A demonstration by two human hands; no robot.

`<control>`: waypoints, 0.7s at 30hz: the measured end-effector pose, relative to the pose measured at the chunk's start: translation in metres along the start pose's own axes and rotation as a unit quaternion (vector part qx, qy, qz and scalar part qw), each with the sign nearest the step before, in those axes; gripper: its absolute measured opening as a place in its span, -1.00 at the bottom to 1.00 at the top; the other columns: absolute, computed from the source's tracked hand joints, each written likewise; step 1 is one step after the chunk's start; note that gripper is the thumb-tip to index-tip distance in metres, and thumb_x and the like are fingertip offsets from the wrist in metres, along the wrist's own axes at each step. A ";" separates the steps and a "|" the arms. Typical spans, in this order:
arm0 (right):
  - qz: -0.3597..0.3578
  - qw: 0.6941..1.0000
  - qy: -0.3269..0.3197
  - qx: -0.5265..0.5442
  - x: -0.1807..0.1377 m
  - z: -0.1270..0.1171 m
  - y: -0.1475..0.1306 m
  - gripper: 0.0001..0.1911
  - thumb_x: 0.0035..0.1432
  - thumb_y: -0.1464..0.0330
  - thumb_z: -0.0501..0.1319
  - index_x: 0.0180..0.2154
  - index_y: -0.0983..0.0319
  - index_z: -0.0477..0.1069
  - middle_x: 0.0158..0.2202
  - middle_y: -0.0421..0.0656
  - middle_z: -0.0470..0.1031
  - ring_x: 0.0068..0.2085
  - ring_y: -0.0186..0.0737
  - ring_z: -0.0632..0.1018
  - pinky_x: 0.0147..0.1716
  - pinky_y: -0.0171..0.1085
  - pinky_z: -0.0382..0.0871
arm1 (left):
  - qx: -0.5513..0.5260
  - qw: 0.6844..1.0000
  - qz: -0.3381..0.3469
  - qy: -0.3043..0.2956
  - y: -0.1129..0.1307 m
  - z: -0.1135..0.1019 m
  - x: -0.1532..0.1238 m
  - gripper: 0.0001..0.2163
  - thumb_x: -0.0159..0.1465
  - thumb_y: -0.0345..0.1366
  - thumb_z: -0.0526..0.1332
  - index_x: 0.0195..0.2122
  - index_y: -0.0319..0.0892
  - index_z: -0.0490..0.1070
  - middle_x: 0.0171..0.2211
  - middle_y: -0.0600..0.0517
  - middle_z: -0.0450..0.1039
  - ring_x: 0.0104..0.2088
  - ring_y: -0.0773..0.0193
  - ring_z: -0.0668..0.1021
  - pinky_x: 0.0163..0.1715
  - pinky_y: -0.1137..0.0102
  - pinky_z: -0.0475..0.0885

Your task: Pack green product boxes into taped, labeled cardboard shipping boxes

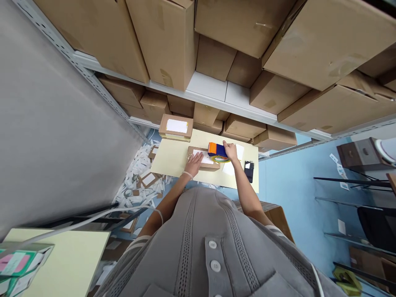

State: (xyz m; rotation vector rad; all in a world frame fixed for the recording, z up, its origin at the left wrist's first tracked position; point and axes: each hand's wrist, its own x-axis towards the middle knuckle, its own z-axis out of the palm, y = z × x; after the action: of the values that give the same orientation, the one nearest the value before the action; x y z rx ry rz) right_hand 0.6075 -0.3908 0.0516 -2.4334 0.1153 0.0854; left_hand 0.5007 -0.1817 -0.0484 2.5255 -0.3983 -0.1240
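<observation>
A small brown cardboard box (213,166) with a white label on top lies on the pale yellow table (173,154). My left hand (194,163) rests on its left part, fingers stretched out flat over the label. In my right hand (230,151) is a tape dispenser (216,149), blue with an orange front and a yellow roll of tape. The fingers are wrapped round its right end. The dispenser sits over the box's right part; whether it touches the cardboard I cannot tell. White paper sheets (228,168) lie partly under my right hand and wrist.
Stacked labelled boxes (176,126) stand at the table's back left. A black device (249,171) lies at the right edge. Metal shelves (207,90) full of cartons rise behind. White paper scraps (133,181) cover the floor at left; an open carton (276,216) stands at right.
</observation>
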 end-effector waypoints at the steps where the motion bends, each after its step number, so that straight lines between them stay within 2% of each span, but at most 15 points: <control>1: -0.003 1.000 -0.008 -0.013 0.000 0.002 0.000 -0.38 0.28 -0.03 -0.03 -0.74 0.13 0.03 -0.74 -0.24 0.13 -0.61 -0.31 0.18 -0.51 -0.28 0.03 | -0.007 1.000 -0.003 0.000 0.001 -0.001 0.000 -0.49 0.38 -0.38 -0.13 0.36 -0.26 0.06 0.39 -0.06 0.02 0.42 0.20 -0.04 0.39 0.15 -0.15; 5: -0.002 0.999 -0.018 -0.051 -0.002 0.011 0.001 -0.37 0.30 0.02 -0.04 -0.75 0.14 0.11 -0.73 -0.20 0.21 -0.60 -0.28 0.24 -0.49 -0.28 0.05 | -0.093 0.995 -0.040 0.011 0.004 -0.006 0.004 -0.54 0.38 -0.36 -0.08 0.29 -0.18 0.21 0.36 -0.03 0.13 0.40 0.22 0.06 0.38 0.15 -0.09; 7: -0.001 0.998 -0.019 -0.066 -0.003 0.013 0.002 -0.37 0.32 0.03 -0.04 -0.74 0.15 0.15 -0.70 -0.17 0.27 -0.58 -0.27 0.28 -0.48 -0.29 0.06 | -0.190 0.976 -0.092 0.045 0.007 -0.009 0.009 -0.59 0.40 -0.32 -0.08 0.22 -0.16 0.31 0.29 -0.04 0.26 0.35 0.21 0.20 0.36 0.13 0.01; 8: -0.001 0.997 -0.021 -0.075 -0.003 0.014 0.003 -0.37 0.32 0.04 -0.05 -0.73 0.15 0.18 -0.69 -0.15 0.31 -0.58 -0.26 0.30 -0.48 -0.29 0.07 | -0.256 0.956 -0.126 0.066 0.009 -0.012 0.013 -0.60 0.41 -0.29 -0.09 0.18 -0.17 0.36 0.24 -0.06 0.33 0.30 0.20 0.29 0.34 0.13 0.09; 10: -0.002 0.995 -0.026 -0.094 -0.003 0.014 0.002 -0.37 0.34 0.05 -0.05 -0.72 0.17 0.22 -0.65 -0.11 0.38 -0.55 -0.24 0.36 -0.48 -0.29 0.08 | -0.411 0.886 -0.198 0.086 0.014 -0.017 0.021 -0.60 0.43 -0.23 -0.11 0.11 -0.23 0.41 0.12 -0.14 0.46 0.17 0.17 0.45 0.25 0.16 0.26; 13: 0.000 0.991 -0.038 -0.129 -0.003 0.012 -0.001 -0.37 0.36 0.07 -0.07 -0.68 0.19 0.30 -0.59 -0.08 0.47 -0.49 -0.23 0.45 -0.46 -0.32 0.11 | -0.601 0.745 -0.283 0.063 0.024 -0.024 0.034 -0.60 0.41 -0.11 0.02 0.03 -0.32 0.44 -0.07 -0.22 0.56 -0.02 0.14 0.57 0.09 0.21 0.42; 14: 0.002 0.989 -0.042 -0.141 -0.004 0.011 -0.003 -0.37 0.37 0.07 -0.08 -0.66 0.20 0.33 -0.56 -0.07 0.50 -0.46 -0.22 0.47 -0.44 -0.33 0.12 | -0.630 0.715 -0.298 0.057 0.027 -0.026 0.037 -0.61 0.38 -0.09 0.09 0.00 -0.33 0.45 -0.11 -0.22 0.56 -0.05 0.13 0.58 0.06 0.22 0.43; 15: 0.004 0.987 -0.047 -0.153 -0.004 0.011 -0.004 -0.37 0.38 0.07 -0.09 -0.63 0.20 0.36 -0.54 -0.06 0.52 -0.44 -0.22 0.50 -0.43 -0.33 0.13 | -0.644 0.699 -0.307 0.058 0.030 -0.028 0.040 -0.62 0.35 -0.10 0.15 -0.01 -0.33 0.45 -0.12 -0.21 0.56 -0.07 0.13 0.57 0.04 0.22 0.44; 21: 0.008 0.974 -0.081 -0.210 -0.010 0.008 -0.013 -0.33 0.40 0.08 -0.18 -0.46 0.25 0.54 -0.38 0.02 0.62 -0.29 -0.13 0.59 -0.33 -0.32 0.26 | -0.631 0.696 -0.326 0.106 0.034 -0.033 0.048 -0.67 0.34 -0.16 0.18 0.07 -0.18 0.37 0.07 -0.10 0.39 -0.03 0.16 0.51 -0.06 0.15 0.49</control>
State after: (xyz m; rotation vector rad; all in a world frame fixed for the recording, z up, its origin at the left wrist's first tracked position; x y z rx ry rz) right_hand 0.5990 -0.3750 0.0548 -2.8345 0.0458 0.3449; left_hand 0.5437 -0.2063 -0.0025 1.1393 0.5662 -0.2572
